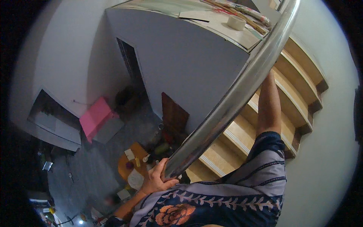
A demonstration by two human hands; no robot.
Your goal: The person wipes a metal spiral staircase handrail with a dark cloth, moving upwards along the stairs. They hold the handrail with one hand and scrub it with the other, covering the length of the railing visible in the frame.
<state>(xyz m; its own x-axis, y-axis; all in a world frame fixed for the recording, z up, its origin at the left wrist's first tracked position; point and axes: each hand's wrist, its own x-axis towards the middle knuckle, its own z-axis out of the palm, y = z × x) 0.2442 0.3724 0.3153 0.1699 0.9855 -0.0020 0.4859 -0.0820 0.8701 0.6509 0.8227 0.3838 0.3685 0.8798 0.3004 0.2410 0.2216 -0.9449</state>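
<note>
My left hand (160, 176) is wrapped around the lower visible part of a shiny metal handrail (227, 113), its thumb lying near my shirt. The rail runs diagonally up to the top right. My bare right forearm extends forward from a dark-cuffed sleeve over the stairs (238, 133) and passes behind the rail. The rail hides my right hand, so its grip cannot be seen. I wear a patterned grey and navy top with an orange embroidered flower.
Curved tan steps rise beside a pale wall (326, 136). A ledge (198, 17) beyond the rail holds a tape roll (236, 23), sticks and wrapped rolls. Far below stand an orange table (122, 167) with items, a pink-covered box (96, 119) and a brown board (173, 113).
</note>
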